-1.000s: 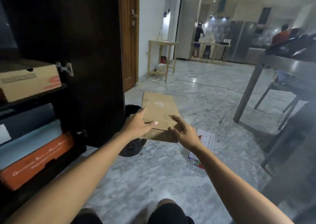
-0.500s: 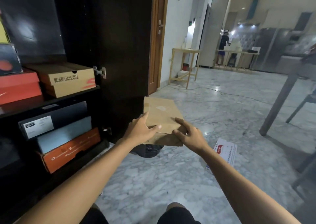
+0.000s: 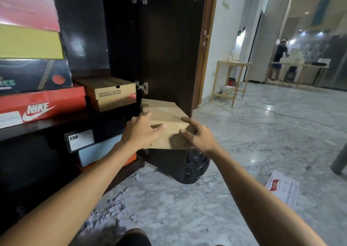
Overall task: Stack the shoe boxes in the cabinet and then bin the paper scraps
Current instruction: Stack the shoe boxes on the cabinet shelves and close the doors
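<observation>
Counts, placed from the open cabinet door [image 3: 165,45]:

- Shoe boxes: ten in all.
  - Five stacked on the upper shelf left of the door.
  - Three on the shelf below.
  - One brown box [image 3: 165,122] held in front of the door.
  - One white box [image 3: 283,189] on the floor well right of it.
- Hands: two.
- Black bin bags: one [image 3: 195,167], at the door's foot.
- Paper scraps: too many to count.
</observation>
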